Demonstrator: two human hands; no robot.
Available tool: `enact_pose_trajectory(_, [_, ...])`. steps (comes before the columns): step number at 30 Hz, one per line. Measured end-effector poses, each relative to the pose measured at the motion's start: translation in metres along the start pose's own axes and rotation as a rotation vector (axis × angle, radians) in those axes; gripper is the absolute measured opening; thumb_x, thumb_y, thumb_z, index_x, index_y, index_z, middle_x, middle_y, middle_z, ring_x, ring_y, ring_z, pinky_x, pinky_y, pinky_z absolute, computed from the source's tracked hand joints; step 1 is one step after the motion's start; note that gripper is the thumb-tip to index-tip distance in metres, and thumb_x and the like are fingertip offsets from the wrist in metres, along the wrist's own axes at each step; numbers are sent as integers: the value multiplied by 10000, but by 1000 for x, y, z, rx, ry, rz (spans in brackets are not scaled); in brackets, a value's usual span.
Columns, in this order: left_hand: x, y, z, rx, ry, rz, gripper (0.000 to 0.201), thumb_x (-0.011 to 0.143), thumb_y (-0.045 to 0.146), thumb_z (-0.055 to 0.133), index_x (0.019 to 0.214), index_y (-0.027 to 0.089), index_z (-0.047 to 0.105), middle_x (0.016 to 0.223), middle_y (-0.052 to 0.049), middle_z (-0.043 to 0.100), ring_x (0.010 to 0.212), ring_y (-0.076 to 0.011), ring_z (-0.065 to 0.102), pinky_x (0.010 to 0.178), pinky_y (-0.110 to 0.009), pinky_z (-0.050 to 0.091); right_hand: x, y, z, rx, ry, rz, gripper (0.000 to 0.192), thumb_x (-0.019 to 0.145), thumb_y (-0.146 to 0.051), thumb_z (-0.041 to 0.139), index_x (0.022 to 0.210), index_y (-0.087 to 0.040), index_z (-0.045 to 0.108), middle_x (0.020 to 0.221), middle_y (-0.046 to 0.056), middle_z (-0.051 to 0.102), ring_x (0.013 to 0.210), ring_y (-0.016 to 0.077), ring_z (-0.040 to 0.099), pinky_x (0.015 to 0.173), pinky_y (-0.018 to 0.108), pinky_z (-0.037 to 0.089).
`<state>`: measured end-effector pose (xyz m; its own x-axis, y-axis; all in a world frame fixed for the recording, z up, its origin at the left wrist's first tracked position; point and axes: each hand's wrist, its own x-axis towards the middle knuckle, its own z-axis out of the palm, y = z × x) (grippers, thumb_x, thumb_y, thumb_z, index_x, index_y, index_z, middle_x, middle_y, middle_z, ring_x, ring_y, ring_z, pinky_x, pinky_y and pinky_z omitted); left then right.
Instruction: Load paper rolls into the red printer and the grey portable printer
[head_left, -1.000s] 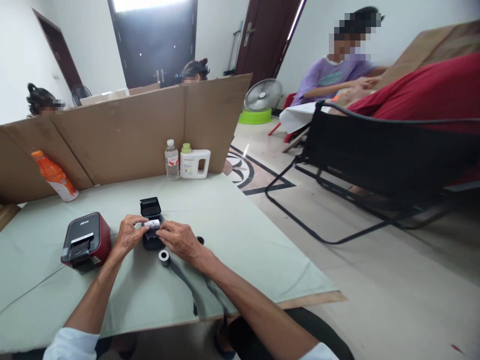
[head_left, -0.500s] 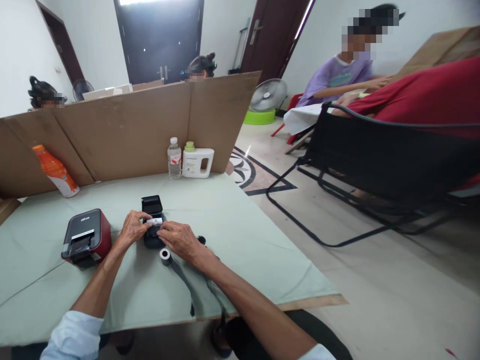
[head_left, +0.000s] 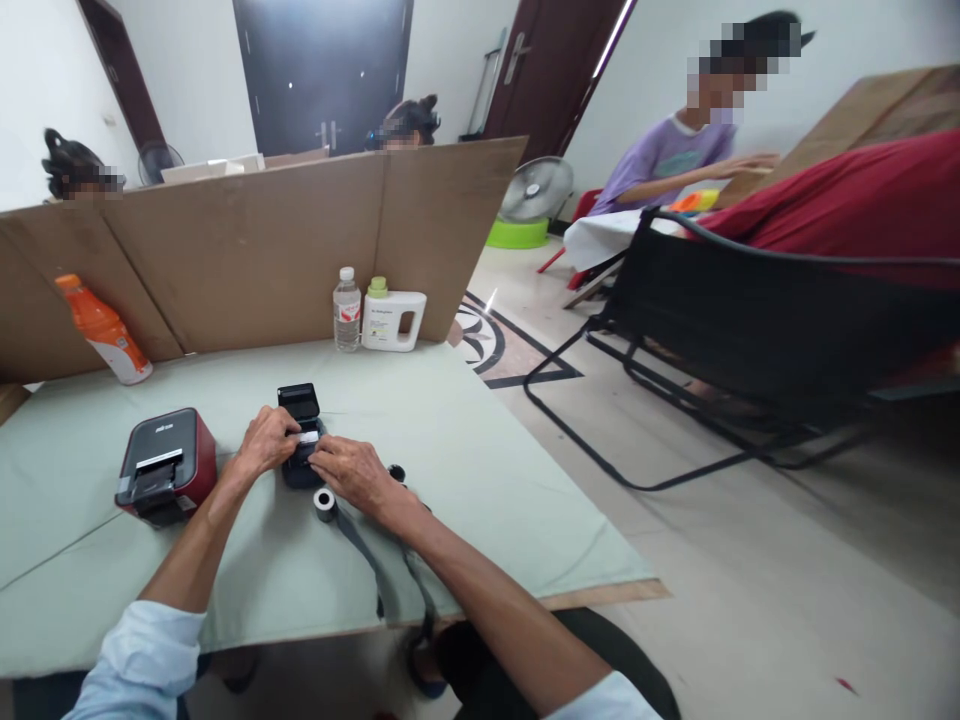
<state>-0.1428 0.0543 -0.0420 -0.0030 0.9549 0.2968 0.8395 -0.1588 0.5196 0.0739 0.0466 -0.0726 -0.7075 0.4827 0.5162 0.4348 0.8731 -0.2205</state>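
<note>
Head view shows both bare hands meeting over a small black printer (head_left: 300,455) near the middle of the green tabletop (head_left: 480,470). Its lid stands open, tipped back on the far side, away from the person. A white paper roll (head_left: 308,437) sits across the open bay, and its long axis runs left to right, so one end faces each hand.

The left hand (head_left: 266,441) comes in from the left, its fingers curled over the printer's left edge with the tips at the roll's left end. The right hand (head_left: 349,472) comes in from the right and slightly nearer the person — its fingers are bent, and the fingertips press at the roll's right end. Neither hand is spread wide; both are closed to a light pinch about the roll and the printer body. How much of the roll each one truly grips cannot be told, since the fingers cover it.

The roll lies between the two hands, just past the knuckles of the right and level with the fingertips of the left, so both are equally close to it.

Just beside the right wrist, on the near side, a grey roll core (head_left: 325,503) stands on end, and a dark strap (head_left: 375,565) trails from there toward the tabletop's near edge. A red and black label printer (head_left: 161,468) sits apart to the left — well clear of the left forearm.
</note>
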Motion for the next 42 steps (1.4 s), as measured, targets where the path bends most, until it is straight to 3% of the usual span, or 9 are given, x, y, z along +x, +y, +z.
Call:
enact_pose_trajectory(3, [4,-7,-4,-4,211,-56,241,764,202,679,986,219,770,1060,-91,724,991,-261,668,1003,-428,521,1,-2,-3,-18,-20,8,150,1013,-180,612,932,-198,737,965,54,709,847,159,630,647,271,368])
enact_pose_trajectory(6, [16,-15,-4,-270,305,-232,479,745,224,727,1219,169,690,1209,-141,682,1037,-274,683,1000,-464,537,3,-4,-4,-15,-46,22,171,1012,-163,609,898,-201,731,975,45,709,856,151,633,641,266,361])
enact_pose_trajectory(10, [32,-19,2,-531,198,-288,587,735,237,740,1301,110,645,1153,-156,718,999,-260,713,906,-437,588,4,-5,-6,9,-65,43,178,1018,-162,604,906,-211,733,1017,37,708,871,139,629,648,248,369])
enact_pose_trajectory(14, [20,-16,-1,-570,178,-211,429,756,290,729,1152,125,742,1082,-123,749,1031,-256,716,924,-412,597,4,-6,-6,-9,-82,66,171,1017,-164,609,921,-208,743,1000,42,712,859,146,631,648,254,372])
enact_pose_trajectory(17, [-5,-15,-7,-471,130,-60,263,796,300,700,1011,185,799,1167,-113,749,1119,-268,699,890,-383,616,5,-6,-6,-18,-89,75,172,1018,-168,609,931,-208,753,991,46,714,855,151,634,657,259,377])
enact_pose_trajectory(21, [-35,-17,-12,-266,23,129,279,889,288,619,1091,228,804,1313,-117,704,1176,-265,690,831,-368,644,4,-7,-4,-17,-83,79,171,1025,-191,606,955,-209,761,1011,52,715,868,154,635,679,257,391])
enact_pose_trajectory(27, [-55,-23,-15,-120,-56,235,355,903,224,606,1221,217,764,1445,-135,620,1323,-291,618,1127,-493,528,3,-7,-5,4,-77,83,189,1033,-197,589,959,-217,762,1020,57,702,870,154,629,700,246,409])
enact_pose_trajectory(35, [-68,-28,-15,-68,-140,248,653,793,294,792,1422,223,634,1536,-163,503,1414,-355,533,1178,-536,468,3,-13,-16,44,-150,124,126,994,-200,655,1083,-220,743,1108,71,681,1002,191,651,796,278,500])
enact_pose_trajectory(42, [-73,-26,-8,-43,-95,229,749,738,331,876,1435,268,609,1498,-146,529,1361,-352,578,1125,-507,518,2,-8,-31,20,-244,286,685,874,-355,822,1481,-214,538,1388,159,554,1204,285,601,958,413,558])
